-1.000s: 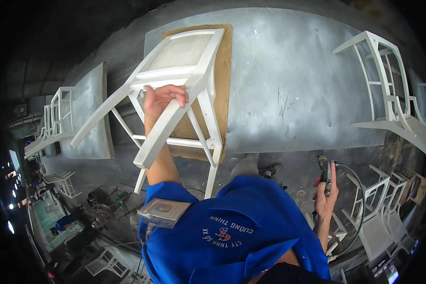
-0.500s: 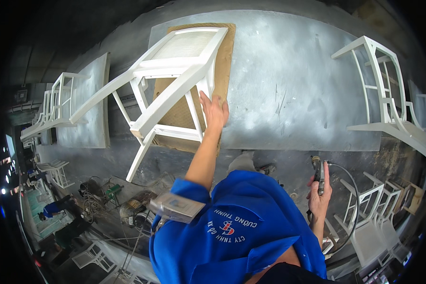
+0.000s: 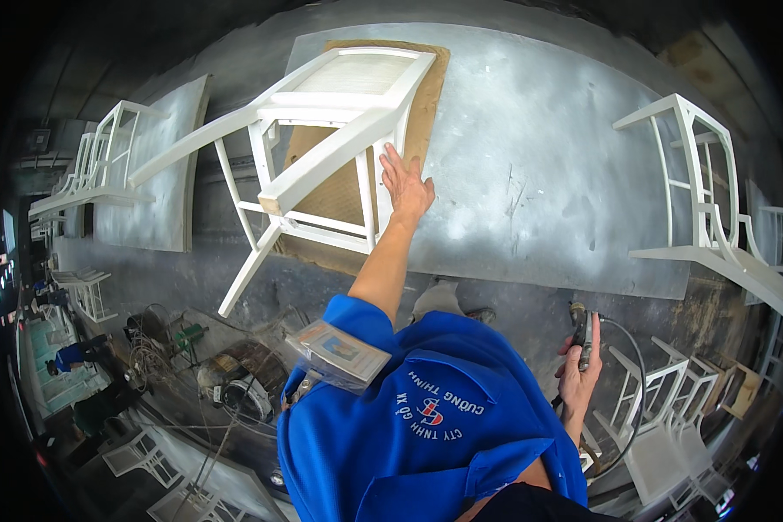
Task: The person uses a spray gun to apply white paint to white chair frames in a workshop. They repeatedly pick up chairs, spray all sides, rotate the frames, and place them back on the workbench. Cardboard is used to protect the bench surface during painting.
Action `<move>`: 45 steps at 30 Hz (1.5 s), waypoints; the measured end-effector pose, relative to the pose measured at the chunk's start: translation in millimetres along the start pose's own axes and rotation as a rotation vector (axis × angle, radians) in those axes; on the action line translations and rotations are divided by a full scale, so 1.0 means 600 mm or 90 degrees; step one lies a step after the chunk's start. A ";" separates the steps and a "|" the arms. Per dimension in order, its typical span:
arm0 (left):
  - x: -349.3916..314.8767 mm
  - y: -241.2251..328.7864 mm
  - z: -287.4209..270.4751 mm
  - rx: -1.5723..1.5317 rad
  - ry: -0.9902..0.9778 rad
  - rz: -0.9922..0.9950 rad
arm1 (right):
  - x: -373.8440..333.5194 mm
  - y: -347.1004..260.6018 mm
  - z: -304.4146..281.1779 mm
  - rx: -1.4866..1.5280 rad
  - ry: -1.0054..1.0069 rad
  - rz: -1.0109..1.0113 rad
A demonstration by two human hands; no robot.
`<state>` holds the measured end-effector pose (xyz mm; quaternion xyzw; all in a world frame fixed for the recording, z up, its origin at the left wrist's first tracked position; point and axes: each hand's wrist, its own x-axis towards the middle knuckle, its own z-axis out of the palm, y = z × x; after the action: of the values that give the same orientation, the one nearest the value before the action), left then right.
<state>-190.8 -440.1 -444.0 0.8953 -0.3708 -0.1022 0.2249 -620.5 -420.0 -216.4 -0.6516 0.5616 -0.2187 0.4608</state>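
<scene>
A white wooden chair frame (image 3: 326,165) lies tipped over on a brown board (image 3: 431,96), legs pointing toward me and to the left. My left hand (image 3: 406,187) reaches to its right side, fingers spread and fingertips against the white edge or very close to it; exact contact is hard to tell. Off to my right, my right hand (image 3: 578,380) is wrapped round the handle of a spray gun (image 3: 583,337). A dark hose (image 3: 639,365) curves from the gun down past my wrist.
The board rests on a wide grey tabletop (image 3: 531,174). Another white chair (image 3: 705,174) stands at its right end. More white chairs (image 3: 670,444) are at lower right. A second grey panel (image 3: 161,191) is at left. Machinery with cables (image 3: 235,383) and a distant person (image 3: 74,357) are lower left.
The whole view has shifted and turned slightly. My left hand's fingers have spread wider, with the thumb out to the right. My right hand still grips the spray gun.
</scene>
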 end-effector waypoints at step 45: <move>0.031 0.020 -0.012 -0.101 0.052 -0.217 | -0.078 0.045 -0.091 0.069 0.080 0.002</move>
<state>-182.5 -458.6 -432.5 0.9280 -0.1951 -0.1316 0.2889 -691.6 -394.3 -202.2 -0.6096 0.5776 -0.2885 0.4598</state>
